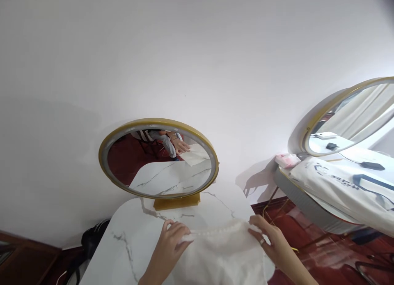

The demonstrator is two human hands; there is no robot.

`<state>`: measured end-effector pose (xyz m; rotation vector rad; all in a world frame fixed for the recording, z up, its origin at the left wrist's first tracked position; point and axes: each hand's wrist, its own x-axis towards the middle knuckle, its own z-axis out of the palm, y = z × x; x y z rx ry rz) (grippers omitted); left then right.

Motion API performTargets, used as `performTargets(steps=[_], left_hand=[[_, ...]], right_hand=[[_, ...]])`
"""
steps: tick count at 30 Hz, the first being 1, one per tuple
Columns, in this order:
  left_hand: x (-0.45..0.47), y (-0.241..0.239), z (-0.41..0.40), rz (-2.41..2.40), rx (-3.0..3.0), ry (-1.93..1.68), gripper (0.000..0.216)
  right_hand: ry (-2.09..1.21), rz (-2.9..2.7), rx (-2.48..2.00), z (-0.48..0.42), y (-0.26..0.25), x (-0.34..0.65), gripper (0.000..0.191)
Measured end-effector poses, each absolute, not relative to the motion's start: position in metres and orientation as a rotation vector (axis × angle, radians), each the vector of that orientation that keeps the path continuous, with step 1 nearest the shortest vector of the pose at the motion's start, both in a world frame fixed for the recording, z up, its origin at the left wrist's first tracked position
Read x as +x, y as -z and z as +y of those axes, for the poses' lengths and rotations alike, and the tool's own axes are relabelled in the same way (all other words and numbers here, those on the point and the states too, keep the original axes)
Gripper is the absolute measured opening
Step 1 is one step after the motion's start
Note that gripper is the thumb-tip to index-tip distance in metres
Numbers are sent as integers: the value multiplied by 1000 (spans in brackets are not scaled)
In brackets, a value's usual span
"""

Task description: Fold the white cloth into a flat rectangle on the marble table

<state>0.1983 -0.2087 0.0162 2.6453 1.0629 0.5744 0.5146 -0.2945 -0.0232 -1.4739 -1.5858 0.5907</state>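
Observation:
A thin white cloth [223, 256] lies spread on a white marble tabletop [132, 240]. My left hand [168, 246] pinches the cloth's far left corner, fingers closed on the edge. My right hand [272, 240], with a ring on one finger, grips the far right corner. The cloth's far edge is stretched between the two hands. An oval gold-framed mirror [158, 159] stands on a gold base at the back of the table and reflects a hand and the cloth.
A white wall rises behind the table. To the right stands a second table [310, 207] with a second gold-framed mirror [347, 116], a white bag with dark print [344, 184] and a pink packet [286, 159]. A black bag [92, 237] sits on the red floor at left.

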Motion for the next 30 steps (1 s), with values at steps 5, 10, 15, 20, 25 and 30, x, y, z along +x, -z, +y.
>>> performTargets(steps=[5,10,15,20,25,30], left_hand=[[203,-20,-216,1009,2680,-474,5],[200,-18,-218,1037,2635,-479,15],[191,-11,-222,1099,2605,-474,16],[178,7,-228,1234,2537,-412,21],[170,31,-231,1252,2388,-430,19],[170,55,-233,1287,2193,-477,23]], right_hand=[[-688,-1696,-1473,-304,26,523,32],[-789,-1796,-1500,-299,35,535,27],[-797,-1821,-1545,-292,30,540,43],[-735,-1934,-1561,-287,35,545,41],[-773,-1928,-1646,-281,59,550,37],[-788,-1807,-1570,-285,61,550,19]])
